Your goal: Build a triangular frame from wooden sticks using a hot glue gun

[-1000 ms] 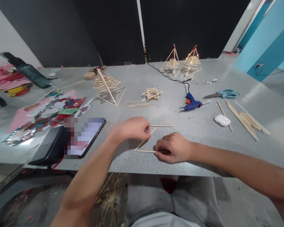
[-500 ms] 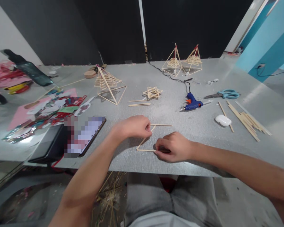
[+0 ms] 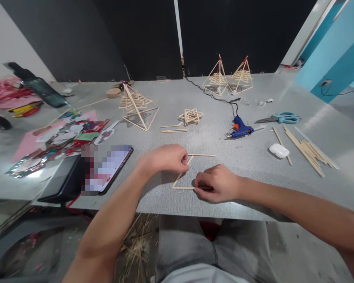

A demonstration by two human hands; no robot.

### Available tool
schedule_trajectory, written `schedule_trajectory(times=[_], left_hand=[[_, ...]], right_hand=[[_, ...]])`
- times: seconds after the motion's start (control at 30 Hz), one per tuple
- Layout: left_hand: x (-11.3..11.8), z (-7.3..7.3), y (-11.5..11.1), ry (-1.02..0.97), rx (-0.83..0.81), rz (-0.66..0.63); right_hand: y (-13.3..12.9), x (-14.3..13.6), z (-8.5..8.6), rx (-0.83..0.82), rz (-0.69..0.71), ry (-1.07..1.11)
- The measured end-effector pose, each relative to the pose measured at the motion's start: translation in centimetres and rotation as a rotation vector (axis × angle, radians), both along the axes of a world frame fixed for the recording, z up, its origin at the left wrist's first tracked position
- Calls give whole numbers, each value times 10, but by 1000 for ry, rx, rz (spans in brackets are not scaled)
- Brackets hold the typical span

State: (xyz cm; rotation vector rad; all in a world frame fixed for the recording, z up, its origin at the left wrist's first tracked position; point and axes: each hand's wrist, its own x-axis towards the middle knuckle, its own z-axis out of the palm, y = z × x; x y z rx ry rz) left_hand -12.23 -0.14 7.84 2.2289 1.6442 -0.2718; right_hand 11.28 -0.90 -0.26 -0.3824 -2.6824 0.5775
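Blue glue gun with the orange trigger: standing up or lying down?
Lying down: the blue glue gun rests on its side, with its handle stretched along the grey tabletop.

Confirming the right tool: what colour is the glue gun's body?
The glue gun's body is blue; head view shows it.

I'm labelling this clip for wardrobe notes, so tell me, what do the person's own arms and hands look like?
The left hand and right hand are ungloved. Both forearms are bare, with no sleeve, watch or bracelet showing. Fingers are partly hidden, so rings can't be ruled out.
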Motion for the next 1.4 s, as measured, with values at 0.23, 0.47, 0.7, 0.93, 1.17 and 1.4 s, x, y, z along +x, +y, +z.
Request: schedule_trajectory(times=[0.23,0.47,0.7,0.93,1.17,1.4], left_hand=[[-1,-3,0,-6,-10,-3],[3,0,-1,13,-16,10],[4,2,-2,29,-32,23],[5,3,-2,32,-32,31],[4,1,-2,18,-24,30],[3,-1,-1,13,-17,33]], right_hand=[[0,0,0,-3,-5,3],[0,-1,2,-11,-8,-16],[0,0,1,-14,-4,-7],[0,0,1,-10,-9,-3],[0,0,2,0,-2,-5],[0,0,2,-11,-2,-16]])
